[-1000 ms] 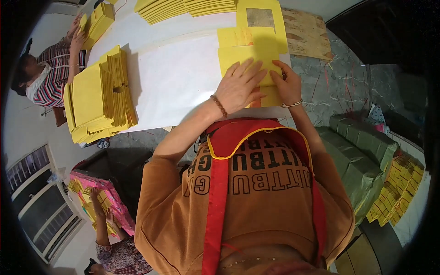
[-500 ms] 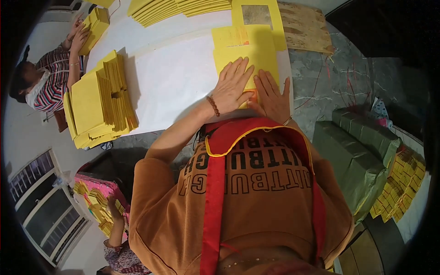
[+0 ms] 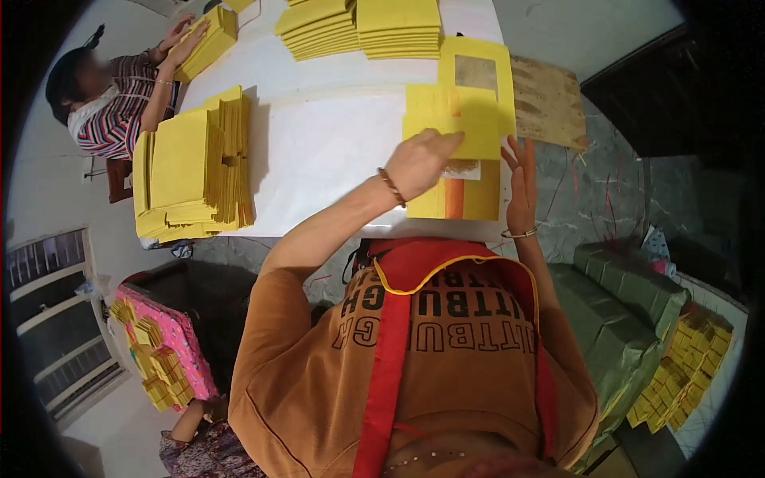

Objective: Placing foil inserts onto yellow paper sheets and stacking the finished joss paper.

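The left hand (image 3: 421, 162) pinches the lower edge of a yellow sheet (image 3: 450, 119), fingers curled over the paper and thumb hidden beneath, so the sheet lifts off the stack below. The right hand (image 3: 522, 187) is flat and spread, fingers pointing away from the body, holding nothing; it rests at the right edge of the lower sheets (image 3: 462, 199), where an orange strip (image 3: 453, 199) and a small pale patch show. Just beyond the raised sheet lies a yellow frame (image 3: 478, 56) with a greyish window, and touching it on the right a brown board (image 3: 548, 99) juts past the table edge.

Both forearms reach forward from the lower middle of the view. The left wrist, with a beaded bracelet, is bent inward; the right wrist, with a thin bangle, is straight.

All this lies at the near right corner of a white table (image 3: 335, 143). Thick yellow stacks (image 3: 195, 163) sit on its left side and more stacks (image 3: 358, 24) at its far edge. Another person (image 3: 119, 99) in a striped top sits at the far left, hands on a further stack (image 3: 209, 40). The floor is grey stone; green-wrapped bundles (image 3: 629, 303) and small yellow packs (image 3: 689, 358) lie to the right, a pink tray (image 3: 163, 342) of yellow pieces to the lower left, near a window.
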`<state>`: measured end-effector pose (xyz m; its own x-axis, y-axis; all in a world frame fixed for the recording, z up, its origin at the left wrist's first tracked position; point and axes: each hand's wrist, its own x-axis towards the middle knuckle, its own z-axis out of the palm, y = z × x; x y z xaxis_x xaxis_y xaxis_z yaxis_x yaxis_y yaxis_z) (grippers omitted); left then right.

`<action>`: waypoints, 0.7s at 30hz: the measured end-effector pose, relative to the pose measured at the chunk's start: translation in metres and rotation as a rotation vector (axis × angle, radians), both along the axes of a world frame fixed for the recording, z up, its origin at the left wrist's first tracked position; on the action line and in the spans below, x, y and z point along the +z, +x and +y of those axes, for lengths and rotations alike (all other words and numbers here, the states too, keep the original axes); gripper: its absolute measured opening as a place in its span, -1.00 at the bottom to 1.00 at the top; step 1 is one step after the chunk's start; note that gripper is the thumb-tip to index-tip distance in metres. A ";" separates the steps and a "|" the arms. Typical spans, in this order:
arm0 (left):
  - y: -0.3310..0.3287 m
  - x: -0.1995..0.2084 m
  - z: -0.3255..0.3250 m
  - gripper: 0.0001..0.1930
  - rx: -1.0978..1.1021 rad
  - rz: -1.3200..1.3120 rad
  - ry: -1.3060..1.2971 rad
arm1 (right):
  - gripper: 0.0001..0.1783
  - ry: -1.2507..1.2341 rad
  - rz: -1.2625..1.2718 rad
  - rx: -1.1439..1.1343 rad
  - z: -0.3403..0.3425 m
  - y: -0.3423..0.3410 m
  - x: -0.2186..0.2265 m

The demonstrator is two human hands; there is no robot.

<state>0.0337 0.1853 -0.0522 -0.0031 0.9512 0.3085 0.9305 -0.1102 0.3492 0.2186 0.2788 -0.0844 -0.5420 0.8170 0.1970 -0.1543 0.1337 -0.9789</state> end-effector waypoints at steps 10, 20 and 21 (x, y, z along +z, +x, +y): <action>-0.098 -0.083 -0.063 -0.46 0.332 0.171 0.178 | -0.61 0.402 -0.465 0.049 0.005 0.000 -0.008; -0.089 -0.124 -0.076 -0.53 0.337 0.200 -0.124 | -0.69 0.556 -0.438 0.016 0.002 0.001 -0.024; -0.088 -0.123 -0.076 -0.56 0.324 0.222 -0.125 | -0.68 0.553 -0.441 0.034 0.004 0.002 -0.024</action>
